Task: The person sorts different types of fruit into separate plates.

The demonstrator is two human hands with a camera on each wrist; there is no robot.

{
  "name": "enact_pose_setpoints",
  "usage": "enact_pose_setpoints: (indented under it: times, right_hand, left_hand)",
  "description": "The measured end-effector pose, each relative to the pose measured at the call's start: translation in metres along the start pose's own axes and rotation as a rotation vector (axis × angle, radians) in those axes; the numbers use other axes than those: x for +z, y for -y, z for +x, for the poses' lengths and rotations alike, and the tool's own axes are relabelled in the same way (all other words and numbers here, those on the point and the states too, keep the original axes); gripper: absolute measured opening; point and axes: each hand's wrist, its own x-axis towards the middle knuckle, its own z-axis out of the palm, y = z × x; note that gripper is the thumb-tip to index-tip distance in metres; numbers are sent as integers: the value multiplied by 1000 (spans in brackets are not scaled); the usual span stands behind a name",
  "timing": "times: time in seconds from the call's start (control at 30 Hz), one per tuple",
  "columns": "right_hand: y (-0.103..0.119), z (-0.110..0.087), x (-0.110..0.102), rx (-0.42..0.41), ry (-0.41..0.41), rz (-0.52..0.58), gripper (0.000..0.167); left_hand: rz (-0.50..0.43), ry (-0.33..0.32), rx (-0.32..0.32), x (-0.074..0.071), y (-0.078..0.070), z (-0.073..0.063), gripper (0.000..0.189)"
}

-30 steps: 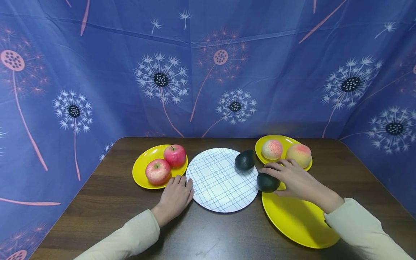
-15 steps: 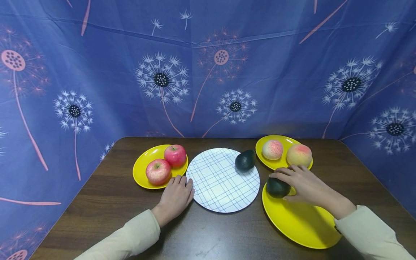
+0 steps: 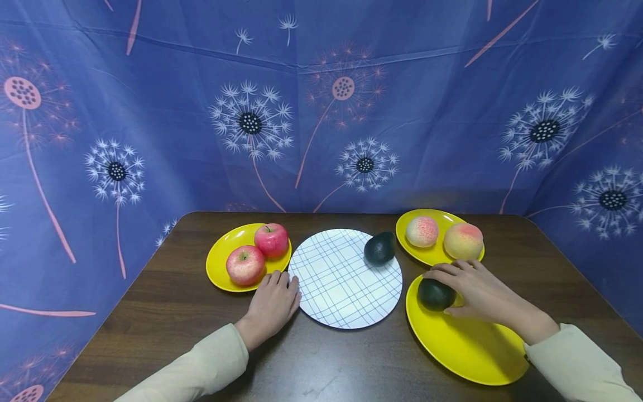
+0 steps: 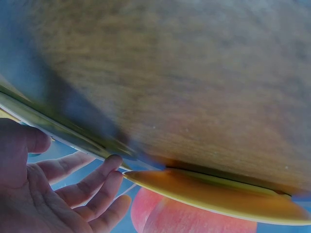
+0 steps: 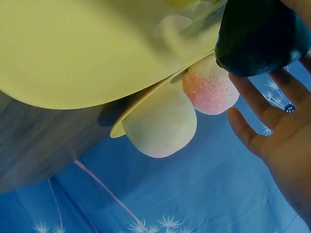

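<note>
My right hand (image 3: 474,290) grips a dark green avocado (image 3: 435,295) over the upper left part of the large yellow plate (image 3: 467,352). In the right wrist view the avocado (image 5: 260,39) sits between thumb and fingers. A second avocado (image 3: 379,249) lies on the right side of the round white plate (image 3: 341,296) with blue crossed lines. My left hand (image 3: 271,307) rests at that plate's left edge with relaxed fingers. In the left wrist view its fingers (image 4: 92,189) reach the plate rim beside a yellow plate and an apple.
Two red apples (image 3: 245,265) lie on a yellow plate (image 3: 218,265) at left. Two peaches (image 3: 462,240) lie on another yellow plate (image 3: 437,216) at back right. A blue dandelion-print cloth (image 3: 311,111) hangs behind the brown wooden table (image 3: 166,312).
My right hand has moved right and toward me with the avocado, from the white plate's right edge to over the large yellow plate. My left hand has stayed put.
</note>
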Motion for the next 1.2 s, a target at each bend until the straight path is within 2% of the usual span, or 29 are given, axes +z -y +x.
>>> enact_pose_setpoints:
  times: [0.6,0.9,1.03,1.2]
  right_hand:
    - [0,1,-2,11,28,41,73]
    - [-2,2,-10,28,72,88,72]
    - [-3,4,-13,32,61,100,69]
    - [-4,9,-17,-6,28,91,65]
  left_hand:
    - [-2,-1,0,0,1,0,45]
    - [-3,-1,-1,1,0,0,45]
    - [-6,7,-4,0,1,0,46]
    - [-11,11,-4,0,1,1,46]
